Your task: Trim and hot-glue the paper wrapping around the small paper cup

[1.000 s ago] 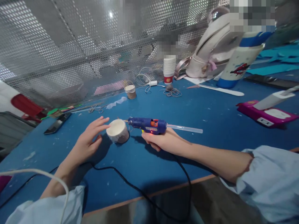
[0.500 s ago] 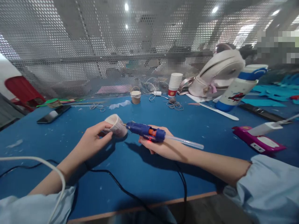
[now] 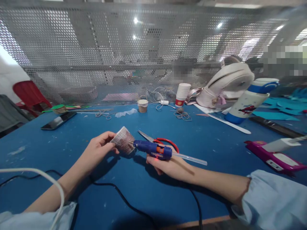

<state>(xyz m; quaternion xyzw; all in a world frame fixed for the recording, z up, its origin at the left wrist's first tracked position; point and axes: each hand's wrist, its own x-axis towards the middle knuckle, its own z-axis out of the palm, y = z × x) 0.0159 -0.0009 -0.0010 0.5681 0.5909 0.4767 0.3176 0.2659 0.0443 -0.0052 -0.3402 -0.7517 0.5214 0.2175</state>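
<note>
Between the fingers and thumb of my left hand (image 3: pixel 102 147) is a small cup (image 3: pixel 123 140) with a whitish and brownish patterned side, tilted over the table. My right hand (image 3: pixel 169 164) grips a blue glue gun (image 3: pixel 152 149) with a small red light lit. The gun's nozzle points left and meets or nearly meets the cup's side. A clear glue stick (image 3: pixel 190 158) sticks out of its back end. Just behind the gun lie scissors (image 3: pixel 165 140) with red handles, partly hidden by the gun and my right hand.
A black cord (image 3: pixel 120 191) crosses the blue table (image 3: pixel 96 204). Farther back stand a wrapped cup (image 3: pixel 143 106), stacked paper cups (image 3: pixel 183 95), a bottle (image 3: pixel 249 102) and a bag (image 3: pixel 225 83). A phone (image 3: pixel 59 120) lies left; a purple power strip (image 3: pixel 273 156) lies right.
The cup has turned in my left hand, so its patterned side now faces the nozzle and its open mouth no longer shows. The view has tilted up, and the scissors behind the gun now show.
</note>
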